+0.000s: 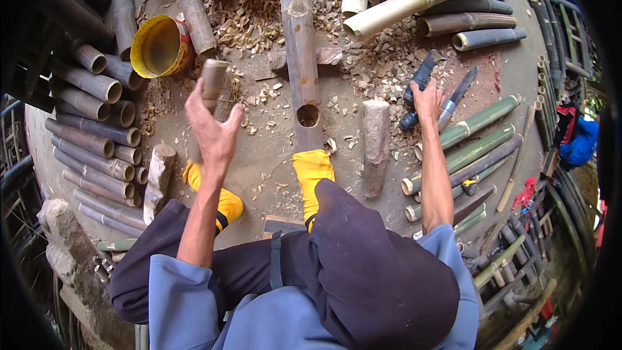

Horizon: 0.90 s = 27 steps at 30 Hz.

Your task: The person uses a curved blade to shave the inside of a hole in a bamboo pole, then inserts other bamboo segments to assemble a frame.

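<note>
Nearest the camera, dark trousers and blue sleeves fill the lower edge and hide the ground beneath the seated person. Two feet in yellow socks reach forward; the right foot presses on the near end of a long bamboo pole, so that end is covered. This pole lies lengthwise away from the person and has a round hole cut in it just beyond the foot. Left of the pole, the left hand is raised and closed around a short wooden billet, whose lower part is hidden by the fingers. Right of the pole lies a rough wooden block. Further right, the right hand rests on a dark-handled tool on the ground; the palm covers its middle, and whether the fingers grip it cannot be told. A knife-like blade lies just beside it. Beyond the hole, wood chips litter the ground on both sides of the pole. Far left of the pole sits a yellow bucket on its side among stacked bamboo tubes; more cut culms lie far right, several cropped by the top edge.
</note>
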{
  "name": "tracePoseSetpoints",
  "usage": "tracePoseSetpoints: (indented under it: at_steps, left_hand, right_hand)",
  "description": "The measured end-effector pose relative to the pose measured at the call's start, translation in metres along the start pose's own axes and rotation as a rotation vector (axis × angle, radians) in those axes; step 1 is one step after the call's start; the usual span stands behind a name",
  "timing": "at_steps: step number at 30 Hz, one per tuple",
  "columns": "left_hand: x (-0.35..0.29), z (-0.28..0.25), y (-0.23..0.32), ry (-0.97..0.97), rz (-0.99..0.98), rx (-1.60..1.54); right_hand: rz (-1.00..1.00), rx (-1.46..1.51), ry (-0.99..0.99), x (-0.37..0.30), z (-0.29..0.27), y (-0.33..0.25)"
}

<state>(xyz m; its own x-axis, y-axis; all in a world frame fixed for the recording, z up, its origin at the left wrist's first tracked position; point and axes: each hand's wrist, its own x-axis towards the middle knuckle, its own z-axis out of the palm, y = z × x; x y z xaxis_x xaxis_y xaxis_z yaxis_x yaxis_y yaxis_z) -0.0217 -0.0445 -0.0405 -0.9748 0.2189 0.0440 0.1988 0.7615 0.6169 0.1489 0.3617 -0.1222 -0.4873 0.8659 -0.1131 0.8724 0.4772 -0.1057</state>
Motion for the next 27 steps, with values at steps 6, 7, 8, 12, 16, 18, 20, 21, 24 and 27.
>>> tracePoseSetpoints:
  at_steps: [6, 7, 8, 12, 16, 18, 20, 21, 24, 27]
  left_hand:
    - [-0.038, 0.038, 0.049, -0.429, -0.080, -0.377]
    - [-0.049, 0.041, 0.052, -0.591, -0.128, -0.492]
    - [-0.059, 0.043, 0.051, -0.738, -0.188, -0.599]
    - [-0.087, 0.054, 0.075, -1.054, -0.610, -1.131]
    - [-0.087, 0.072, 0.110, -1.052, -0.881, -1.577]
    - [-0.079, 0.088, 0.110, -1.006, -1.226, -1.641]
    - [-0.086, 0.108, 0.107, -0.830, -1.449, -1.785]
    - [-0.087, 0.117, 0.108, -0.724, -1.484, -1.909]
    - [-0.089, 0.134, 0.113, -0.402, -1.490, -2.284]
    - [-0.071, 0.124, 0.122, -0.254, -1.664, -2.012]
  right_hand:
    - [0.236, 0.389, -0.187, 0.034, 0.011, 0.028]
    - [0.334, 0.680, -0.258, 0.032, 0.004, 0.040]
    - [0.308, 0.971, -0.311, 0.016, -0.002, 0.036]
    - [-0.019, 0.977, -0.461, -0.088, -0.084, -0.025]
    - [-0.758, 0.470, -0.731, -0.112, -0.106, -0.039]
    - [-1.007, 0.138, -0.855, -0.095, -0.105, -0.056]
    - [-1.200, -0.232, -0.898, -0.073, -0.099, -0.087]
    - [-1.291, -0.420, -0.906, -0.058, -0.092, -0.101]
    - [-1.593, -0.370, -0.898, -0.019, -0.072, -0.139]
    - [-1.530, -0.321, -1.200, -0.001, -0.068, -0.173]
